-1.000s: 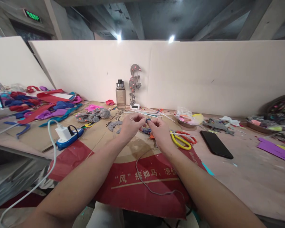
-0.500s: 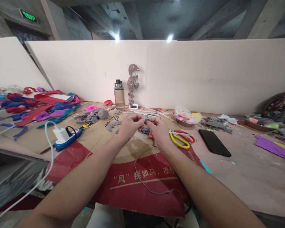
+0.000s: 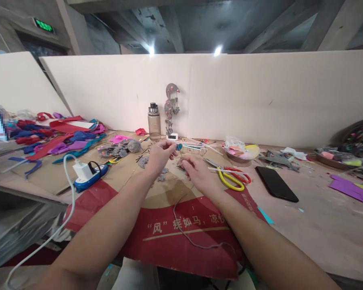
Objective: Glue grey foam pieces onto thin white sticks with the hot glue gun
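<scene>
My left hand is raised over the cardboard, thumb and fingers pinched at a small round teal-blue piece. A little lower and to the right, my right hand has its fingers closed; whatever is between them is too small to make out. Below the hands a grey yarn strand trails over the cardboard's red part. Grey felt pieces lie beside my left wrist. Scissors with yellow and red handles rest right of my right hand.
A bottle and a grey hanging ornament stand at the back. A black phone lies right, a power strip with a white cable left. Coloured cloth strips are heaped far left, near another person's hand.
My hands have come apart, the left moving up and left, the right lower. The teal-blue piece now shows clearly by my left fingertips. The view has shifted slightly.
</scene>
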A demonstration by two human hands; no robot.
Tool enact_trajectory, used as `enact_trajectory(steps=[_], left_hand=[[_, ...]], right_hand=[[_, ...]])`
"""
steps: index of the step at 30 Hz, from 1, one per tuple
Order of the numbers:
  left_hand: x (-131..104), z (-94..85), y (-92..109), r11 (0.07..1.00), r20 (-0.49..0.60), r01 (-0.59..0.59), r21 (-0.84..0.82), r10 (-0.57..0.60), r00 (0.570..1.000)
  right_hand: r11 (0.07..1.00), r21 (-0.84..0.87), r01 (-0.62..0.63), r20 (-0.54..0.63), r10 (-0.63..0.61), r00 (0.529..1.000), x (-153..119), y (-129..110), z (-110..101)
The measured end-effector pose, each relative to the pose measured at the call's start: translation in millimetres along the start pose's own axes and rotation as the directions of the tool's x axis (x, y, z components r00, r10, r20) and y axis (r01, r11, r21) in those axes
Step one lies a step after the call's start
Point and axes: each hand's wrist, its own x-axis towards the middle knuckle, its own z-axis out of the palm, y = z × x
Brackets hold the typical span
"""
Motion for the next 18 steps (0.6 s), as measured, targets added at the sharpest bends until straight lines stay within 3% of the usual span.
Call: enact_trajectory(steps=[4, 6, 8, 11, 14, 18], left_hand=[[14, -18.3, 4, 0.988, -0.223, -0.105, -0.117, 0.077, 0.972], [19, -27.2, 9, 0.939, -0.294, -0.150, -0.308, 0.056, 0.954], [23, -34.0, 13, 0.873, -0.285, -0.147, -0.464, 0.010, 0.959], [25, -37.2, 16, 0.848, -0.250, -0.123, -0.516, -0.012, 0.968], [21, -32.6, 16, 0.887, -0.194, -0.089, -0.452, 0.000, 0.981], [17, -25.3, 13, 0.919, -0.105, -0.060, -0.390, 0.020, 0.994]], right_hand=[[0.937, -0.255, 0.241, 0.276, -0.168, 0.946, -6, -14, -8], [0.920, -0.322, 0.224, 0.278, -0.135, 0.951, -2, -16, -21], [0.896, -0.423, 0.136, 0.159, -0.074, 0.985, 6, -11, -37], [0.760, -0.650, -0.003, 0.003, 0.006, 1.000, 17, 9, -56], [0.704, -0.710, -0.037, 0.133, 0.185, 0.974, 19, 36, -56], [0.789, -0.614, -0.038, 0.104, 0.128, 0.986, 12, 64, -36]])
